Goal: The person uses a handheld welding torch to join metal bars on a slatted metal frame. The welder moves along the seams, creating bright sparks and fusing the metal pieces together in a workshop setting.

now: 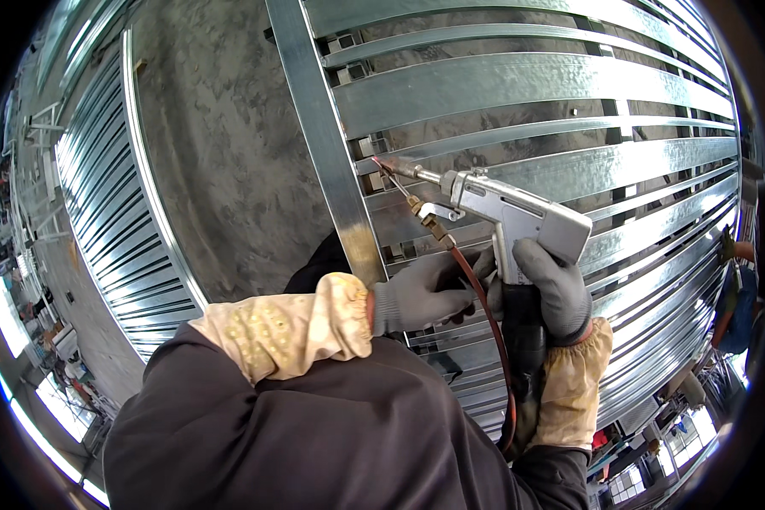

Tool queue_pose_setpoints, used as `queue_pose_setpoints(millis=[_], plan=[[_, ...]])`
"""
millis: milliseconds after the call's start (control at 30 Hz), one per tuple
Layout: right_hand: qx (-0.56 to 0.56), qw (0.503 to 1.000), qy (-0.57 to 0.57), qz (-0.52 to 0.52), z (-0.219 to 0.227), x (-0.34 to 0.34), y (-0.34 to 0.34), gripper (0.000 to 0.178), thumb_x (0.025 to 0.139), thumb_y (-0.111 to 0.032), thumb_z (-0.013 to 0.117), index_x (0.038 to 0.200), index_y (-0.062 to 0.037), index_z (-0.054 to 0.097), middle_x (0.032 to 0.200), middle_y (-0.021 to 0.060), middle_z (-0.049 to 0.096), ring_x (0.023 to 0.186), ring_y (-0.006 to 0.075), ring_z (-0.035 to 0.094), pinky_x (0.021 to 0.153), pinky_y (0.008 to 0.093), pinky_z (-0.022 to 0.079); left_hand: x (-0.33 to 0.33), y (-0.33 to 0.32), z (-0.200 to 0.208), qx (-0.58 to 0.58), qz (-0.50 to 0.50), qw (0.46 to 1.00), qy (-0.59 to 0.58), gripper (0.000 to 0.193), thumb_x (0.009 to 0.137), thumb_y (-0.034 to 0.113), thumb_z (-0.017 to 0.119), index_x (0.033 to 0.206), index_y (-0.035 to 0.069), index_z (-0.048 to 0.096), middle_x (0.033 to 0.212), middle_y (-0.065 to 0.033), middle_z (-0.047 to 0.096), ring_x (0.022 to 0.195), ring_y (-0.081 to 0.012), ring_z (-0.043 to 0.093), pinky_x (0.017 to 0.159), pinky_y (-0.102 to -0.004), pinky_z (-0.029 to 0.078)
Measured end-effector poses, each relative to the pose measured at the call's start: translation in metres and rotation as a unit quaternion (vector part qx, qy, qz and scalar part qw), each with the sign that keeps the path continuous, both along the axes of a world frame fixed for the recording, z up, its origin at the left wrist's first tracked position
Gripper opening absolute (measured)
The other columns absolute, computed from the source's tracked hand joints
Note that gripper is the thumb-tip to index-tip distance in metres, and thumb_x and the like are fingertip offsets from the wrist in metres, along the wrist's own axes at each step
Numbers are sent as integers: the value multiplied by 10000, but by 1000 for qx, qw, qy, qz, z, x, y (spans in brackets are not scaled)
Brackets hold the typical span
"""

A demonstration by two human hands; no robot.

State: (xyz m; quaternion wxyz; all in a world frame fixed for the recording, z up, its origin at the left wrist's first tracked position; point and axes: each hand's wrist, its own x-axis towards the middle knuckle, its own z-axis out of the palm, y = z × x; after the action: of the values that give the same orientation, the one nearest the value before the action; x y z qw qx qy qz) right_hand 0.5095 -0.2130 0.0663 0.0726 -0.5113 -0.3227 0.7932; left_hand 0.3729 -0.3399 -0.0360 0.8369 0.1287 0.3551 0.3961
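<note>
A silver handheld welding gun (518, 217) points left and slightly up, its tip close to where a slat meets the frame's upright bar (314, 119). The tip glows faintly pink. My right hand (559, 289), in a grey glove, wraps round the gun's grip. Below the nozzle, a brass wire-feed fitting (433, 225) leads into a reddish-brown hose (487, 327) that curves down past my hands. My left hand (429, 293), also gloved, is curled beside the grip, behind the hose. Its fingertips are partly hidden, so what they hold does not show.
Galvanised slats (527, 81) with gaps between them extend right from the upright bar. Another slatted panel (132, 195) lies on the grey floor (221, 153) at left. A person in blue (733, 310) is at the far right edge. A thick black cable sleeve (523, 340) hangs below the grip.
</note>
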Motion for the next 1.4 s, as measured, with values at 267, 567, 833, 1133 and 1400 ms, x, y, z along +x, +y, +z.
queue_pose_setpoints(millis=[267,567,833,1133,1400], plan=[[7,1000,18,12,-26,-6,-2,281,950,-220,558,1014,44,630,792,108,672,603,160,648,538,273,528,-13,-7,12,-31,25,995,94,266,944,202,553,1125,6,553,918,-12,556,774,-106,529,711,-267,460],[-16,999,-12,37,-26,-9,0,380,959,-311,571,1022,60,622,794,134,674,574,183,655,505,276,540,7,-18,-7,7,157,987,-39,241,989,255,590,1075,30,588,902,38,543,808,-53,451,726,-230,407],[-56,998,-16,28,-24,-12,1,264,959,-237,575,990,21,617,751,77,655,582,141,643,520,258,521,1,-17,-4,3,134,991,-19,430,941,367,640,1174,9,582,1018,9,600,913,-62,503,823,-237,447],[-28,998,-14,48,-29,-9,0,361,954,-293,578,1021,59,619,785,137,668,566,197,658,496,287,542,1,-17,-5,9,126,992,-13,463,930,405,642,1164,9,591,1018,0,607,927,-79,517,834,-258,455],[-27,998,-31,42,-21,-12,-1,354,955,-290,577,993,59,625,777,136,666,564,202,658,495,288,542,0,-16,2,-11,121,992,-17,544,893,485,664,1138,5,592,998,-5,601,921,-91,522,825,-268,452]])
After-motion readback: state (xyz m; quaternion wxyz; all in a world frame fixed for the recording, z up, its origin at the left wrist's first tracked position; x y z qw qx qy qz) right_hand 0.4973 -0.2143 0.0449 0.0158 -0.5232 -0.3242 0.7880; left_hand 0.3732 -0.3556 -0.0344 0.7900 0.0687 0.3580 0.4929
